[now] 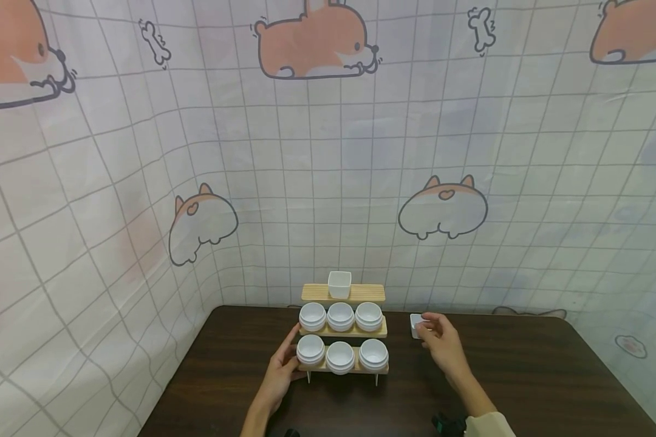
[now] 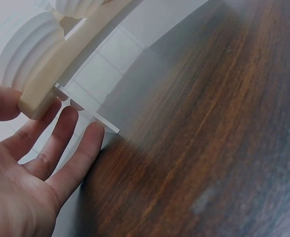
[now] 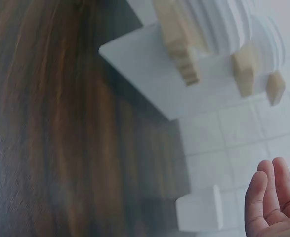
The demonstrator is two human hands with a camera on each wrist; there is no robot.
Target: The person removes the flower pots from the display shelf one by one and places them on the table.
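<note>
round bowls [image 1: 341,358]: 6 | square cups [image 1: 339,285]: 2 | boards [image 1: 315,293]: 3 | hands [image 1: 279,373]: 2

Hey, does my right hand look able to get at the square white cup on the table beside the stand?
Yes, most likely: the right hand is close beside the square white cup, fingers relaxed, and nothing visible seems to block the way.

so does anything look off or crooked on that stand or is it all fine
One small thing: on the bottom shelf, the middle cup seems slightly further forward than its neighbours, leaving that row uneven. I see no spill or breakage.
</note>
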